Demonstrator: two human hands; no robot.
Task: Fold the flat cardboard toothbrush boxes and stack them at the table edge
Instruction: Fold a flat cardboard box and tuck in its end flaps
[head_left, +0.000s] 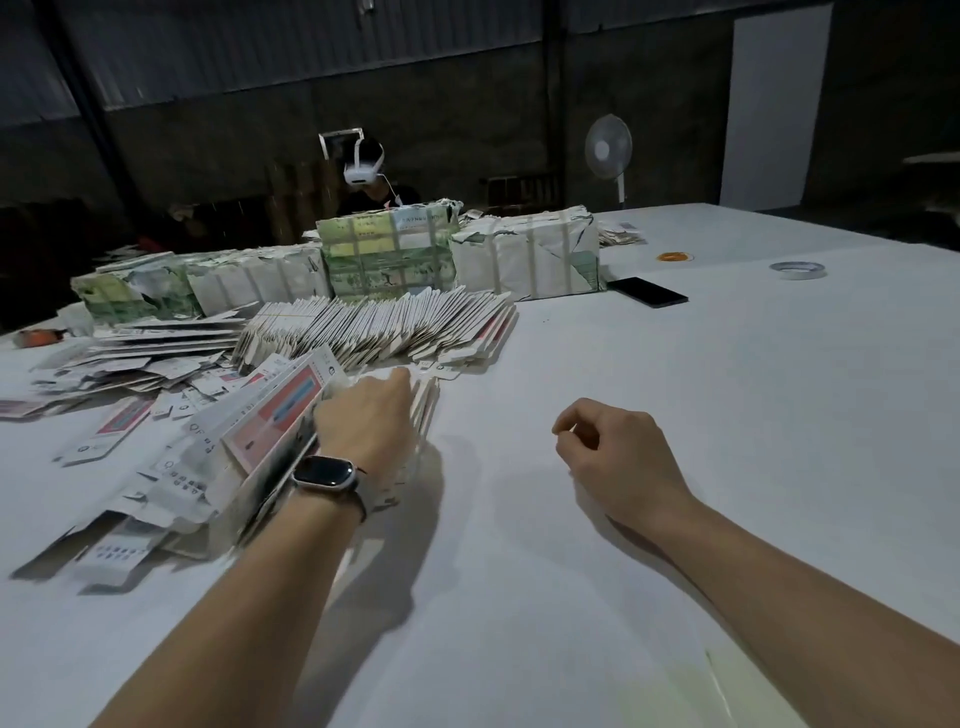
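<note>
Your left hand (363, 410) reaches into the stack of flat white cardboard boxes (421, 400) at frame centre.
Grip hidden, cannot tell; right hand (618, 457) loosely curled, empty. Thin, light card: pinch one edge.

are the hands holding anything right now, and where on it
The left hand rests on a stack of flat boxes, at its near end; its fingers are hidden, so a grip cannot be confirmed. The right hand hangs loosely curled over the table, holding nothing.
</note>
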